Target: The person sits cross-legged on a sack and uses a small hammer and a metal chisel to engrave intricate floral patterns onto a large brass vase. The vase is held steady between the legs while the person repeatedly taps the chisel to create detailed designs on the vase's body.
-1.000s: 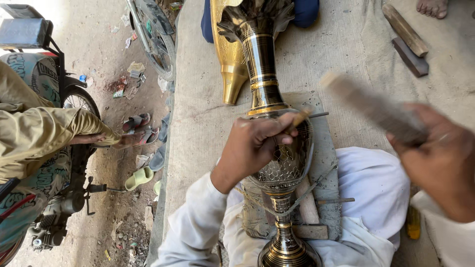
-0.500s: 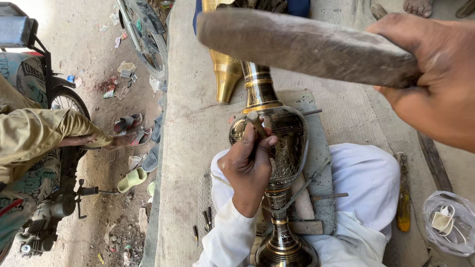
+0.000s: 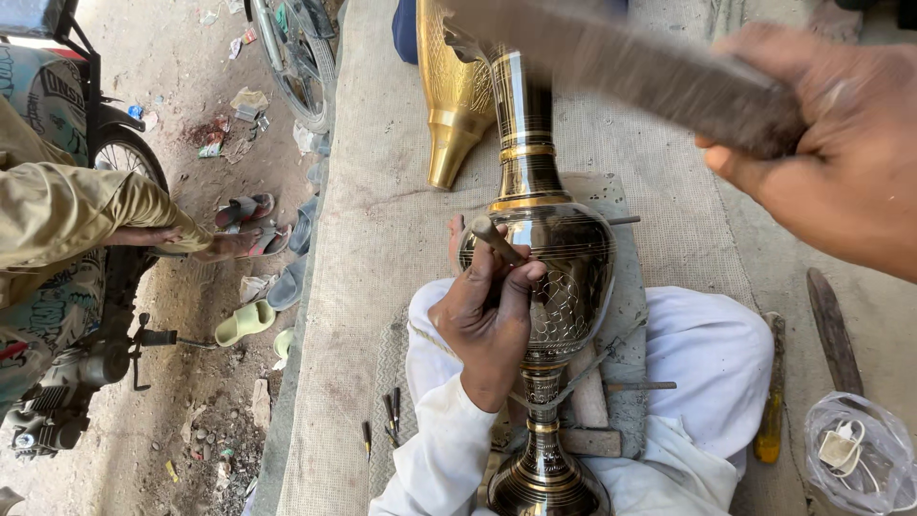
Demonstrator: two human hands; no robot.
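A tall dark metal vase with gold bands and engraved patterns [image 3: 554, 258] lies across my lap on white trousers [image 3: 712, 358]. My left hand [image 3: 487, 311] rests against the vase's belly and pinches a thin chisel [image 3: 494, 237], tip set on the metal. My right hand [image 3: 831, 143] is raised close to the camera, gripping a thick dark wooden rod [image 3: 630, 67], blurred with motion above the vase's neck.
A golden vase [image 3: 454, 91] lies beyond on the beige mat [image 3: 373, 220]. Small chisels [image 3: 390, 420] lie by my left knee; a yellow-handled tool [image 3: 772, 430], a dark stick [image 3: 833, 330] and a plastic bag [image 3: 855, 454] at right. Another person's leg [image 3: 124, 225], sandals [image 3: 244, 210] and a motorbike [image 3: 67, 382] stand left.
The rod in my right hand has swung from far right to across the top, now angled and blurred. My left hand has settled lower on the vase's belly with the chisel.
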